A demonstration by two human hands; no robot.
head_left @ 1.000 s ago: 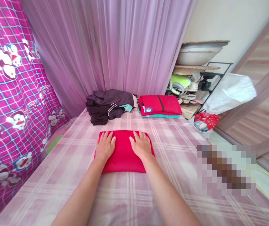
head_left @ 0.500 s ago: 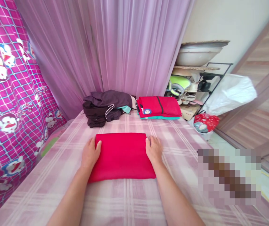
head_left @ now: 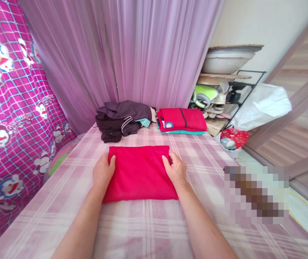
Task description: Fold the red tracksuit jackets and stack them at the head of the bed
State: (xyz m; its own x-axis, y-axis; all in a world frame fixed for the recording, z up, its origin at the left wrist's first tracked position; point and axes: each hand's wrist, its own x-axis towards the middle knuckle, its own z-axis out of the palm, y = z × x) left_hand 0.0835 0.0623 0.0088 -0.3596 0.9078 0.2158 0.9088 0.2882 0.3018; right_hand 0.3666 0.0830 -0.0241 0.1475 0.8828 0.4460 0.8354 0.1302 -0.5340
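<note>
Two side edges of red cloth (head_left: 140, 174) pinched
Left hand (head_left: 102, 171) holds one, right hand (head_left: 177, 168) another, over plaid sheet (head_left: 140, 230).

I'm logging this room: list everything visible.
Folded cloth: 1, red, centre
Folded stack: 1, red over teal, rear right
Clothes heap: 1, dark, rear left
Plaid sheet: 1, pink-white, under cloth
Curtain: 1, purple, behind
Cartoon fabric: 1, magenta, left
Rack: 1, black, right
Basin: 1+, white, atop rack
Shoes: several, mixed, on rack
Bag: 1, white, beside rack
Bundle: 1, red, below bag
Panelling: 1, brown, right
Left hand: 1, bare, cloth's left
Right hand: 1, bare, cloth's right
</note>
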